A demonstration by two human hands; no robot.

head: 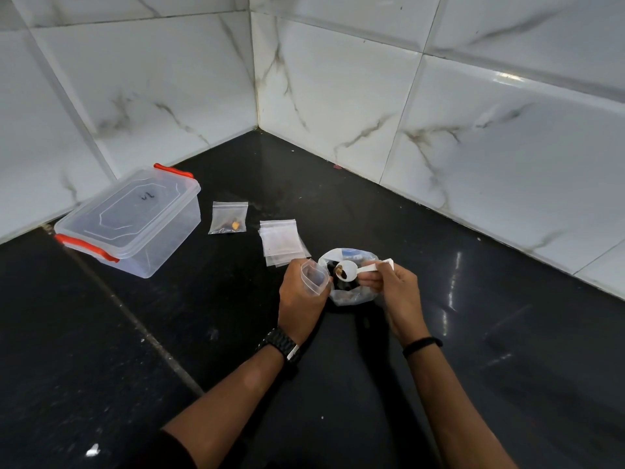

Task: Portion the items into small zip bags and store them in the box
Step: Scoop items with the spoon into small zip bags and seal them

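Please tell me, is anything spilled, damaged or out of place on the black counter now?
Nothing stands out. The white plastic scoop carries its pieces level, beside the small clear zip bag that the left hand holds open. A few pale specks dot the black counter.
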